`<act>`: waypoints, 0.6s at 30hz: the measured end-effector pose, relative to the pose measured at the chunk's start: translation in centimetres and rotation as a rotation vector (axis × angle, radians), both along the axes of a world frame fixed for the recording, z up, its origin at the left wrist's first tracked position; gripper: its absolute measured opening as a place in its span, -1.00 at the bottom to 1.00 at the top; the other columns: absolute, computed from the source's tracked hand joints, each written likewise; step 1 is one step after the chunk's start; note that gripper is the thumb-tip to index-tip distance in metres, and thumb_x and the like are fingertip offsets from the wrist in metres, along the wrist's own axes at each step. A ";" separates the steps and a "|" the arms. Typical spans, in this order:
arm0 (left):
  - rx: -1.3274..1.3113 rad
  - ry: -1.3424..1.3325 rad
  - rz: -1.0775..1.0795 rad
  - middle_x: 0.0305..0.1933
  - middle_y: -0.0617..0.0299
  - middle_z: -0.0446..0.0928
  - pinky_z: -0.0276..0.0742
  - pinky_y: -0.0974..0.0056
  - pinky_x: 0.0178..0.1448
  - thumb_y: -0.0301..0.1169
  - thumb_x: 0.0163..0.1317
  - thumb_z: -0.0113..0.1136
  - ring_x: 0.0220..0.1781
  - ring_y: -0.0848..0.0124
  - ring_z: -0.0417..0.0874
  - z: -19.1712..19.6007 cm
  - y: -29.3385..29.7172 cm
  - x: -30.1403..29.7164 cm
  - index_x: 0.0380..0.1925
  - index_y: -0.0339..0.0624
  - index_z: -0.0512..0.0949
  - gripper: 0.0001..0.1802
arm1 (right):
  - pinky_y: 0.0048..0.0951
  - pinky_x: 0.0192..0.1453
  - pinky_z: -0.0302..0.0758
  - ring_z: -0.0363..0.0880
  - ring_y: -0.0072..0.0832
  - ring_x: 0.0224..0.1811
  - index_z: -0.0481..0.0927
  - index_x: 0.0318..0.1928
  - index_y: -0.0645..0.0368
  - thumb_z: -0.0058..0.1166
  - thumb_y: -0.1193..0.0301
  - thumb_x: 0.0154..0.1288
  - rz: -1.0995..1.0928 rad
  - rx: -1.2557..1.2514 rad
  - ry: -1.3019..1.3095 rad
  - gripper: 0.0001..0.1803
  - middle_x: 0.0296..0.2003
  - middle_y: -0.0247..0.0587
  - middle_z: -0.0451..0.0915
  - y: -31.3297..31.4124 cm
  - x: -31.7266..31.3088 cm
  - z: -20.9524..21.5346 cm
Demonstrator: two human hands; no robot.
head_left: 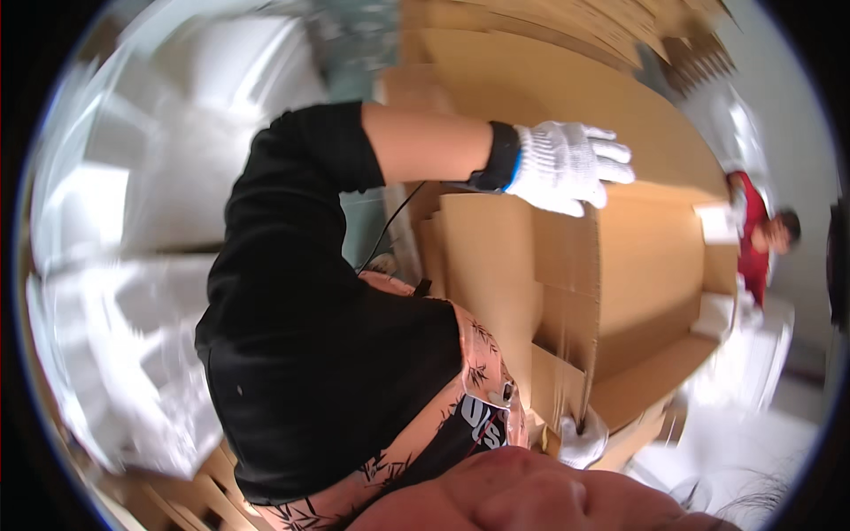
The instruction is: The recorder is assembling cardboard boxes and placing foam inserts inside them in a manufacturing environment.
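Two gloved hands are on one flat cardboard sheet (567, 283), which stands on edge right in front of the person's torso. The left hand (571, 166), in a white knit glove with a dark wristband behind it, reaches out to the sheet's upper edge; its fingers lie over the top and the thumb sits beneath, so it looks clamped on the board. The right hand (582, 440), also in a white glove, is low down at the sheet's bottom corner. It touches the board, but the blur and the angle hide whether its fingers are closed round it.

Behind the sheet lies a stack (655, 301) of similar brown boards, and more cardboard (549, 80) fills the upper part of the view. At the far right another person (757, 243), in red, stands well apart.

Judging from this, the sheet has been taken up and separated from the stack, and is carried between both hands. It is still flat, its flaps unfolded, and it has not been set down anywhere. The rest of the stack is untouched.
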State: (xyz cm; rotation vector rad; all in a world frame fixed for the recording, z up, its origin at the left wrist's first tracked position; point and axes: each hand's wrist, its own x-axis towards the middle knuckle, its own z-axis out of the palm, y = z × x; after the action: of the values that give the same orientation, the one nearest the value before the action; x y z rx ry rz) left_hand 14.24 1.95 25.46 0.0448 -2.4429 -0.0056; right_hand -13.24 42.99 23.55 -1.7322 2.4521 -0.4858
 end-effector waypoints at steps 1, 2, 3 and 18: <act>0.007 -0.020 0.083 0.29 0.09 0.50 0.31 -0.02 0.52 -0.27 0.08 0.39 0.42 0.06 0.39 -0.7 2.6 2.6 -0.20 -0.07 0.71 -0.72 | -0.10 -0.10 0.52 0.61 -0.06 -0.35 0.75 -0.14 0.21 0.27 0.31 -0.07 0.051 0.020 -0.015 -0.59 -0.40 0.00 0.68 0.5 -1.1 -0.6; 0.068 0.080 0.144 0.28 0.08 0.50 0.33 -0.03 0.50 -0.28 0.08 0.38 0.39 0.04 0.42 -1.4 4.6 3.7 -0.19 -0.05 0.71 -0.73 | -0.11 -0.11 0.53 0.63 -0.06 -0.36 0.74 -0.14 0.24 0.25 0.33 -0.04 0.004 -0.021 -0.074 -0.59 -0.39 0.02 0.68 2.2 -0.3 -1.3; 0.125 0.177 0.252 0.28 0.08 0.51 0.36 -0.04 0.48 -0.29 0.09 0.38 0.37 0.03 0.45 -2.3 6.5 6.1 -0.17 -0.04 0.70 -0.73 | -0.12 -0.13 0.55 0.64 -0.07 -0.37 0.73 -0.13 0.27 0.23 0.35 -0.02 0.001 -0.054 -0.143 -0.60 -0.38 0.05 0.69 2.3 -0.2 -1.5; 0.628 -0.008 2.134 0.25 -0.03 0.54 0.41 0.04 0.38 -0.05 0.25 0.25 0.30 -0.01 0.51 -13.4 35.0 46.9 0.04 -0.06 0.65 -0.54 | -0.13 -0.01 0.62 0.71 -0.04 -0.17 0.66 0.06 0.33 0.32 0.11 0.24 0.999 -0.855 0.352 -0.44 -0.13 0.13 0.73 -1.0 -7.6 -3.6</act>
State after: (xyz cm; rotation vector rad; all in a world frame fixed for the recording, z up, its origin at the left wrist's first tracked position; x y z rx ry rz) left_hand 61.12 36.92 12.05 2.5982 -1.1568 0.1598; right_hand -20.81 42.01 19.93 -3.2202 1.1535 -1.2235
